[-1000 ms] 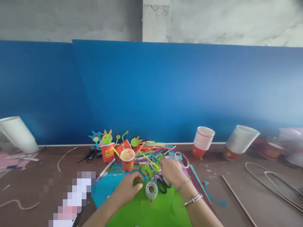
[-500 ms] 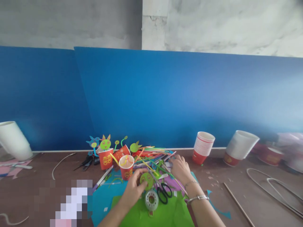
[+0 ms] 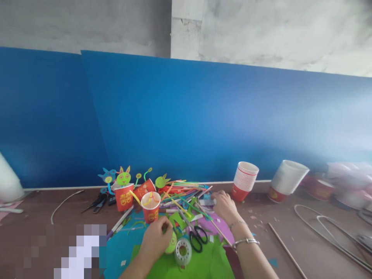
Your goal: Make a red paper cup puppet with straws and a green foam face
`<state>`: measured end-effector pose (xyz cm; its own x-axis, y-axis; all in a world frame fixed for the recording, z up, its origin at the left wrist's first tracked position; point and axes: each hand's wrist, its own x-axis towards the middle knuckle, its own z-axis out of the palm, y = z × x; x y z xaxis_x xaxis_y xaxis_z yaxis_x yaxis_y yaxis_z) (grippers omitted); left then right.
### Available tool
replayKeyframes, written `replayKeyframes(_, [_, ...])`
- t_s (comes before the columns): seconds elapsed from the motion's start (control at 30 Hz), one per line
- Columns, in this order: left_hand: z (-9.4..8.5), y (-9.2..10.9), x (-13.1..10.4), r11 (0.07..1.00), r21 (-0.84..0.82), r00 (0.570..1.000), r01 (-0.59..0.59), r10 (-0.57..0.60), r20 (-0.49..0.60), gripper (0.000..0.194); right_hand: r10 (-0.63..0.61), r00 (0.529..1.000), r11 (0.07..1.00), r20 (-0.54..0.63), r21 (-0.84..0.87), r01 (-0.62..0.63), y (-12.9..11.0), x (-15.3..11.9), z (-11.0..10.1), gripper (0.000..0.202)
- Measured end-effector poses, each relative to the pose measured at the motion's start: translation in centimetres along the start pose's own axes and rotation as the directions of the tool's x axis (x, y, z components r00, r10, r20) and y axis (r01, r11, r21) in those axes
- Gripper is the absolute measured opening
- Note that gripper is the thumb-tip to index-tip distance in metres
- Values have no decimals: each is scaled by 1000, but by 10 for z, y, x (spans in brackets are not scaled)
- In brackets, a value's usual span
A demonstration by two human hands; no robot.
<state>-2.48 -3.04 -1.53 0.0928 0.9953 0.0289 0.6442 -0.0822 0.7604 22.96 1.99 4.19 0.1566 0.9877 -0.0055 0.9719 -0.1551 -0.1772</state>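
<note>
My left hand [image 3: 157, 238] is closed, with thumb and fingers pinching a round green paper face [image 3: 172, 243]; part of the face is hidden behind the hand. Just right of it, a roll of clear tape [image 3: 183, 252] rests on green paper [image 3: 209, 261]. Black-handled scissors [image 3: 198, 238] lie beyond the roll, blades pointing away. My right hand [image 3: 224, 207] reaches to the right end of a pile of coloured straws [image 3: 186, 197], fingers out and low. Its fingertips are beside a small whitish strip [image 3: 207, 202]; whether they touch it I cannot tell.
Red paper cups [image 3: 124, 197] with paper animal faces stand behind my left hand, one tipped over. A cup stack [image 3: 245, 180] and a larger white one [image 3: 287, 182] stand to the right. A wooden stick [image 3: 286, 248] and a cable [image 3: 325, 228] lie there. A blue partition [image 3: 186, 124] rises behind.
My left hand has drawn the green face nearer and turned over it, so less of it shows. My right hand stays by the straws, its fingers slightly shifted. The view has swung a little right.
</note>
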Motion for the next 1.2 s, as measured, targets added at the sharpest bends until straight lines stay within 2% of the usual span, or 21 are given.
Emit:
replayKeyframes(0.1, [-1, 2, -2, 994, 104, 1000, 13, -11, -18, 20, -1, 1000, 1000, -8, 8, 1, 1, 3, 2, 33])
replayKeyframes(0.2, [-1, 2, -2, 988, 154, 1000, 24, -21, -23, 27, -24, 1000, 1000, -4, 11, 24, -1, 4, 4, 36])
replayKeyframes(0.33, [0, 1, -2, 980, 200, 1000, 25, -20, -23, 26, -37, 999, 999, -2, 0, 37, -5, 0, 2, 42])
replayKeyframes(0.5, [2, 1, -2, 968, 250, 1000, -6, 9, -12, 25, -23, 998, 999, -55, -23, 22, -12, -5, -5, 44])
replayKeyframes(0.7, [4, -2, -2, 968, 250, 1000, -19, 24, -17, 26, -71, 997, 997, -17, -26, 71, -9, -3, -6, 37])
replayKeyframes(0.97, [6, -5, 0, 973, 229, 1000, -29, 31, -5, 25, -166, 984, 984, 56, -48, 169, -11, -5, 13, 23])
replayKeyframes(1.2, [6, -3, 0, 973, 231, 1000, -17, 17, 3, 27, -177, 982, 983, 70, -32, 180, -19, -9, 16, 30])
